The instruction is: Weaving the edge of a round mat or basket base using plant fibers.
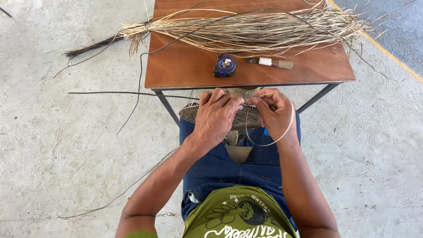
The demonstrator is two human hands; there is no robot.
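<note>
— Woven fibre, that flat round piece on the lap: where exactly does it sit?

— It rests over the knees of the blue jeans, just below the near edge of the wooden counter, and both hands are on it. The left hand lies over its middle with the fingers curled down and pressed together onto the weave.

— And the other hand?

— The right hand has its fingers pinched shut on a pale thin strand, which loops round below that hand in a wide curve. The 2 hands meet fingertip to fingertip at the rim of the woven piece.

— What lies on the counter?

— A long bundle of dry straw-coloured fibres across the far side (its dark tied end hangs off the left edge), and nearer, 1 blue tape measure with a small awl-like tool just beside it to the right. A dark loose strand runs out to the left, above the concrete floor
</note>
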